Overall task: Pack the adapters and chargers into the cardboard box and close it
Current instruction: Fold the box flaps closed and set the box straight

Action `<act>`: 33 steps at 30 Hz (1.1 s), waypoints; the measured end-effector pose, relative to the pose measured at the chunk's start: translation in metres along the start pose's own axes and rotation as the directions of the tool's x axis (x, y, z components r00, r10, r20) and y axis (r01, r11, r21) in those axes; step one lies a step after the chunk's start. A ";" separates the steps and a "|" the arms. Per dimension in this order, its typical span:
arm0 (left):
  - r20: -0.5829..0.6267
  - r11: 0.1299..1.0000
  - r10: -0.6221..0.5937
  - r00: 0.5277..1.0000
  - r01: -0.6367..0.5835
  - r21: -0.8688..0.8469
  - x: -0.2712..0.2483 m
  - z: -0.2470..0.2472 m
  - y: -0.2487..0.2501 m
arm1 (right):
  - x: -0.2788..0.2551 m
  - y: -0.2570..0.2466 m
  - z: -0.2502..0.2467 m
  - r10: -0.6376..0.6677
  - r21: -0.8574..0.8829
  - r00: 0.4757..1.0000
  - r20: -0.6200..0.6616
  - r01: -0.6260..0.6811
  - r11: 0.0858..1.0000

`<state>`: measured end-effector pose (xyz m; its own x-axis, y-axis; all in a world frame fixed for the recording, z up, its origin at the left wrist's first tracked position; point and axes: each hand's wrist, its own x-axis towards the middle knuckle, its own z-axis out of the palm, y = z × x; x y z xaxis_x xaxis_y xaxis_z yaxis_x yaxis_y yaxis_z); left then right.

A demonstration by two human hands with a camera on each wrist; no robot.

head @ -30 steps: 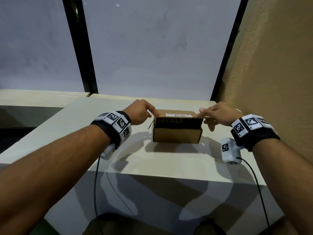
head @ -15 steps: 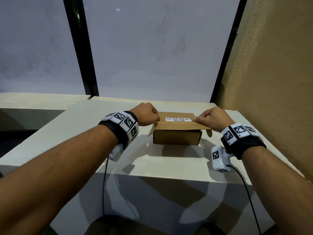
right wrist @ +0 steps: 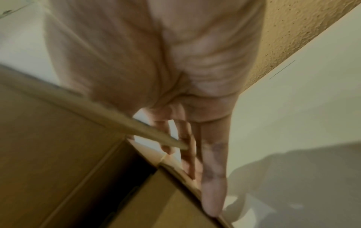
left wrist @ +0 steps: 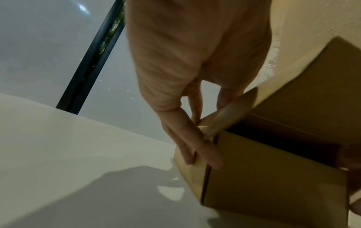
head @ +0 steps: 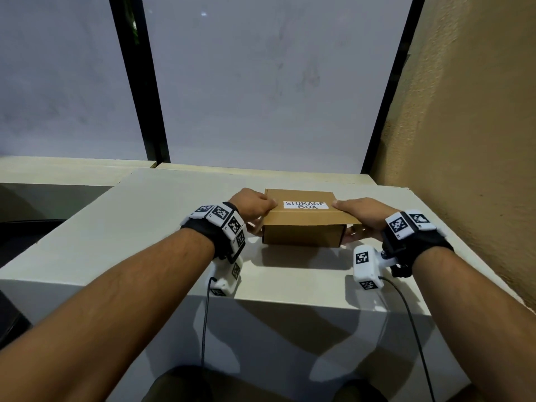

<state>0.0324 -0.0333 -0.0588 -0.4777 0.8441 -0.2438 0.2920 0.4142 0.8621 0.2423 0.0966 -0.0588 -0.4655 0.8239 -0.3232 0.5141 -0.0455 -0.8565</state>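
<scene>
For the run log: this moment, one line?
closing cardboard box | left hand presses lid | right hand presses lid | lid ajar

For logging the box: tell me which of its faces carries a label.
On the cardboard box, the lid: it bears the white label reading STORAGE BOX; the front wall is plain brown.
</scene>
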 end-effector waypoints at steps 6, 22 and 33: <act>0.011 1.000 -0.001 1.000 0.001 0.031 0.001 -0.001 -0.002 | 0.001 0.005 0.004 -0.027 -0.026 0.999 -0.041 0.026 0.999; 0.032 0.989 0.008 0.999 -0.013 0.146 0.007 -0.006 -0.001 | 0.006 0.002 0.011 0.080 -0.095 0.996 -0.033 -0.083 0.992; 0.016 0.984 0.022 1.000 -0.024 0.177 0.013 -0.005 -0.002 | 0.009 0.009 0.010 0.009 -0.152 0.988 -0.151 -0.033 0.988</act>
<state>0.0211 -0.0248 -0.0617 -0.4579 0.8582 -0.2321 0.4458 0.4475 0.7752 0.2355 0.0979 -0.0732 -0.3465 0.8993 -0.2668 0.6324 0.0139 -0.7745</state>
